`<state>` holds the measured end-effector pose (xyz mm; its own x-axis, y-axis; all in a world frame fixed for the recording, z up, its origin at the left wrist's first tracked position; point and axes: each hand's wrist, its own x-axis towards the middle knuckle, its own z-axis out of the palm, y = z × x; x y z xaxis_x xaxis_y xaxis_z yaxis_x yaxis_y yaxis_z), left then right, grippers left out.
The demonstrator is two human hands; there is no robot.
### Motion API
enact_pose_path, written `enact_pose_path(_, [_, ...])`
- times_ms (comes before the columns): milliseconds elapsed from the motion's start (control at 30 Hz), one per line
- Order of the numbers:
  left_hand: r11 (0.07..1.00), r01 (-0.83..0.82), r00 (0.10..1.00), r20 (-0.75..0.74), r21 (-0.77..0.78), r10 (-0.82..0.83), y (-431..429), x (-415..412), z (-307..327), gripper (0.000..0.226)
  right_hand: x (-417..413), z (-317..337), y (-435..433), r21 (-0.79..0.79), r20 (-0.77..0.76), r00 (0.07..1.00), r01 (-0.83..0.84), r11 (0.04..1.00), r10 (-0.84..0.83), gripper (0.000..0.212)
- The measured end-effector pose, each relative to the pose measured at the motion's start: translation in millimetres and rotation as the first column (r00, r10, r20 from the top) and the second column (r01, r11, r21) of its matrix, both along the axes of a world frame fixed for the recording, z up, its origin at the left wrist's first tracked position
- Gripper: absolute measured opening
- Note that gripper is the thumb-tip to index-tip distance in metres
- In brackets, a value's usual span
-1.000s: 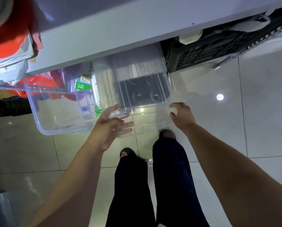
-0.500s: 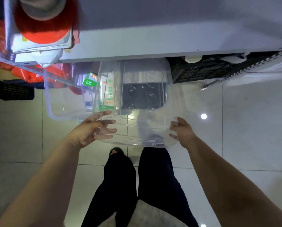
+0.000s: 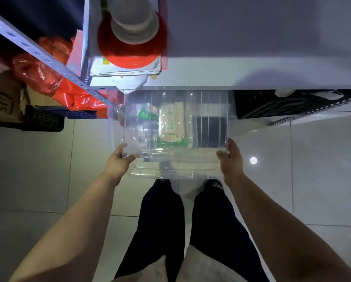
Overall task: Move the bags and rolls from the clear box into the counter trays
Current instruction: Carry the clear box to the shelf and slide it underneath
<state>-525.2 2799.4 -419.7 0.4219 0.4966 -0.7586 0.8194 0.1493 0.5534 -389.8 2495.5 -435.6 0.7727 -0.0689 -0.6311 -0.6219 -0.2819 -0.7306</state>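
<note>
The clear box (image 3: 170, 165) is held above the tiled floor (image 3: 48, 169), just in front of the counter's (image 3: 252, 68) near edge. It is gripped at its L wall by the left hand (image 3: 117, 163) and at its R wall by the right hand (image 3: 230, 161). A green-printed pkt (image 3: 171, 127) is seen thru the box, inside or behind cannot be told; a red roll (image 3: 129, 47) is stood at the counter's left end.

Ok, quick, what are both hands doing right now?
Left hand: gripping the clear box at its left side.
Right hand: gripping the box's right side.
</note>
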Motion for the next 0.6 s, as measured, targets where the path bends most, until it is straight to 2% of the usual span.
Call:
enact_pose_path(200, [0.997,-0.029,0.996,0.092,0.076,0.022,77.7,9.5,-39.2,0.061,24.6,-19.5,92.7,-0.045,0.014,0.994,-0.112,0.993,0.113,0.058])
enact_pose_path(333, [0.995,0.091,0.996,-0.024,0.049,-0.090,97.5,17.0,-60.4,0.058,38.2,-40.6,110.9,-0.126,-0.060,0.962,-0.271,0.954,0.265,0.056])
enact_pose_path(400, [0.998,0.056,0.998,-0.017,0.007,-0.056,99.1,14.4,-67.6,0.052,35.9,-46.4,107.1,-0.099,-0.084,0.951,-0.305,0.947,0.297,0.057])
enact_pose_path(433, [1.000,-0.002,1.000,-0.006,-0.013,0.002,99.7,11.6,-69.9,0.050,33.6,-48.3,104.7,-0.080,-0.096,0.955,-0.287,0.955,0.279,0.056])
enact_pose_path(500, [0.988,-0.129,0.992,-0.021,-0.085,0.128,100.6,2.5,-73.0,0.049,24.6,-50.7,98.5,-0.026,-0.184,0.976,-0.123,0.992,0.116,0.048])
enact_pose_path(600, [0.953,-0.220,0.975,-0.082,-0.209,0.208,100.1,-11.3,-76.5,0.041,3.2,-51.2,88.3,0.112,-0.331,0.940,0.129,0.985,-0.085,0.008])
